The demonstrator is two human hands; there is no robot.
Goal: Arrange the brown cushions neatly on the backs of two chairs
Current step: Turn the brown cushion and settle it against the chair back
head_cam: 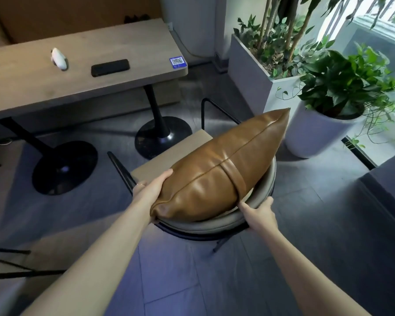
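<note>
A brown leather cushion (221, 169) with a centre seam and a strap leans against the curved grey backrest (214, 225) of a chair with a beige seat (160, 163) and black metal arms. My left hand (149, 191) grips the cushion's near left corner. My right hand (259, 213) rests on the backrest at the cushion's lower right edge, with the thumb touching the cushion near its strap. Part of a second beige chair (21, 267) with black arms shows at the lower left.
A wooden table (32, 83) on black pedestal bases stands ahead left, carrying a white object (59, 58), a black phone (110, 67) and a blue QR sticker (178, 62). A grey planter (249, 71) and a white plant pot (315, 133) stand to the right. Grey floor tiles lie below.
</note>
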